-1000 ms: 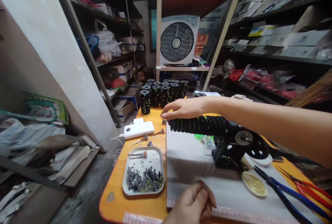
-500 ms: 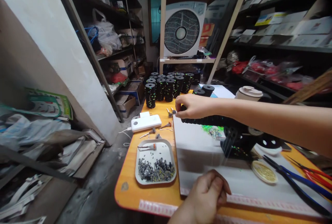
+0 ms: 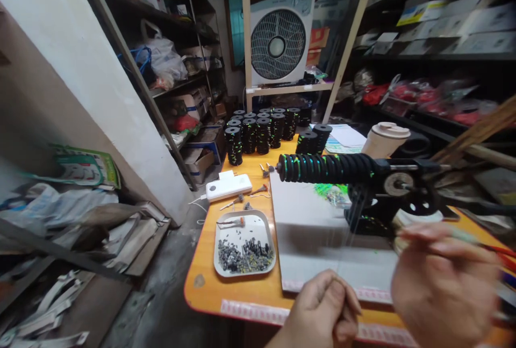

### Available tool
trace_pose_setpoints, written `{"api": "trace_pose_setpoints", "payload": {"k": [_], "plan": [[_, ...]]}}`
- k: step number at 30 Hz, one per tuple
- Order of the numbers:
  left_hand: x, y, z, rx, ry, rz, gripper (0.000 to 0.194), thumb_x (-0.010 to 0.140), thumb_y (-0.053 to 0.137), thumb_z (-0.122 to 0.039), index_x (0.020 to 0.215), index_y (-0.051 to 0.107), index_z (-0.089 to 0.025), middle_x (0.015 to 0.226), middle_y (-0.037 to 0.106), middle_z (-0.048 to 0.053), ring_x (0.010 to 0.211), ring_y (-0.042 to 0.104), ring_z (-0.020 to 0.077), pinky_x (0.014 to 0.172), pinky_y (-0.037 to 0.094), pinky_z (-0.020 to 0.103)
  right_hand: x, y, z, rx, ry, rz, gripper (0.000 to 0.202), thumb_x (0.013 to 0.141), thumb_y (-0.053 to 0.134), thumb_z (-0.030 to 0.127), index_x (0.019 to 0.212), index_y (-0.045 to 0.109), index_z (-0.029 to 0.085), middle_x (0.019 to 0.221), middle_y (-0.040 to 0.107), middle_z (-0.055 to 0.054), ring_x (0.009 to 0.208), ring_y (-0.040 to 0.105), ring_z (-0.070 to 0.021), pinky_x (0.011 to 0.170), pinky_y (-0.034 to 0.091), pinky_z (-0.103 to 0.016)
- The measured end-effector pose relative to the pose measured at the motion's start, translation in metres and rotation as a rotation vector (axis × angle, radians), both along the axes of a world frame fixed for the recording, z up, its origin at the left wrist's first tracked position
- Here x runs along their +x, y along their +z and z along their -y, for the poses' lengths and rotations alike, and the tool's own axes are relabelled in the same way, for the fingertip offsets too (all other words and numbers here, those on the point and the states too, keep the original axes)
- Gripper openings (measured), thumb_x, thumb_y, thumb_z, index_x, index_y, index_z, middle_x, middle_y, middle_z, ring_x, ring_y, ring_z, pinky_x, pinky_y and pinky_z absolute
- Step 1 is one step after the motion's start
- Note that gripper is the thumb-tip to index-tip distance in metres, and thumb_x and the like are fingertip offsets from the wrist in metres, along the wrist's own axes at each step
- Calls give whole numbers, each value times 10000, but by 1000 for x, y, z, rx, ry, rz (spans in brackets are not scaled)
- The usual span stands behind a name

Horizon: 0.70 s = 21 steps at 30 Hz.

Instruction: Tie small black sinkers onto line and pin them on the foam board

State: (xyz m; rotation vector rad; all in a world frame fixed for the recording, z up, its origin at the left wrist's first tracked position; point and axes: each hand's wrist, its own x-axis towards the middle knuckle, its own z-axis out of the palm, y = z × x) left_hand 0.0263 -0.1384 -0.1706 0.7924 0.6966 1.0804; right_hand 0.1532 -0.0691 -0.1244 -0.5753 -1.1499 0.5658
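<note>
My left hand [image 3: 322, 307] is closed in a pinch at the front edge of the white board [image 3: 306, 246]. A faint thin clear line runs up from its fingertips toward a black winding machine [image 3: 363, 208]. On the machine's shaft sits a row of black ring spools [image 3: 326, 167] with green-yellow marks. My right hand [image 3: 443, 289] hovers at the right front, smeared by motion, its fingers bent. Whether it holds anything cannot be made out. Beneath and beside it, a small round dish and the pliers are mostly hidden.
A white tray [image 3: 245, 214] of small dark parts stands left of the board, with a white power bank [image 3: 228, 187] behind it. Several stacked black spools [image 3: 263, 136] stand at the back. A lidded cup [image 3: 386, 140] is behind the machine; a box fan [image 3: 279, 42] sits on a shelf.
My right hand has left the far-left end of the spool row and come back to the right front. My left hand stays pinched at the board's edge. The view has shifted slightly.
</note>
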Motion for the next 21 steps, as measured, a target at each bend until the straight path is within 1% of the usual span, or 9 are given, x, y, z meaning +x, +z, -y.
{"api": "trace_pose_setpoints", "payload": {"k": [3, 5, 7, 8, 10, 11, 14, 18, 21], "plan": [[4, 0, 7, -30, -41, -12, 560, 723, 585, -756, 723, 485, -204, 443, 386, -79, 344, 224, 60, 370, 149, 236, -14, -17, 2, -283, 365, 109, 363, 908, 561, 530, 1095, 681, 243, 1017, 697, -120, 858, 678, -254, 770, 536, -435], [5, -2, 10, -36, -56, -53, 562, 716, 607, -748, 726, 496, -197, 474, 405, -72, 365, 248, 60, 392, 152, 236, -25, -13, -1, -636, 977, -10, 672, 765, 615, 723, 1220, 618, 229, 1169, 670, -145, 899, 689, -252, 802, 544, -415], [1, -4, 13, -31, -53, -122, 548, 758, 586, -729, 740, 517, -185, 503, 404, -69, 405, 283, 66, 426, 179, 233, -32, -6, -2, -801, 1263, -139, 573, 753, 737, 583, 1183, 611, 226, 912, 699, -51, 557, 601, -106, 602, 527, -269], [-4, -3, 15, -22, -53, -164, 553, 786, 559, -723, 730, 536, -174, 513, 406, -64, 430, 298, 69, 442, 193, 230, -33, -5, -1, -847, 1318, -186, 449, 776, 745, 522, 1076, 634, 207, 665, 615, 30, 389, 419, -43, 457, 440, -197], [-20, 3, 23, 0, -89, -254, 521, 807, 588, -671, 750, 589, -153, 575, 474, -42, 494, 365, 72, 489, 252, 215, -31, -8, 1, -867, 1334, -216, 314, 823, 717, 478, 852, 600, 189, 457, 316, 125, 357, 134, -19, 347, 229, -130], [-32, 10, 28, 31, -94, -323, 475, 815, 622, -621, 767, 623, -149, 641, 533, -20, 578, 440, 87, 554, 310, 209, -30, -12, 3, -865, 1322, -226, 332, 835, 703, 486, 794, 557, 191, 456, 236, 135, 384, 89, -25, 348, 171, -123], [-72, 39, 41, 158, -265, -878, 331, 901, 564, -500, 960, 710, -209, 960, 700, 35, 888, 597, 180, 775, 419, 248, -23, -29, 10, -863, 1295, -236, 377, 854, 677, 509, 765, 485, 196, 491, 207, 130, 426, 91, -35, 381, 129, -127], [-125, 71, 26, 179, 263, -1230, 297, 946, 482, -399, 1100, 695, -260, 1082, 727, 40, 1030, 633, 241, 906, 451, 327, -17, -48, 21, -919, 1251, -173, 416, 877, 616, 567, 775, 450, 199, 508, 211, 128, 440, 82, -38, 401, 100, -147], [-157, 71, -15, 237, 496, -1431, 281, 940, 475, -325, 1054, 694, -191, 1080, 726, 93, 1037, 635, 270, 929, 458, 391, -14, -53, 26, -946, 1219, -100, 467, 847, 603, 636, 771, 439, 206, 497, 194, 133, 428, 67, -37, 399, 79, -163]]}}
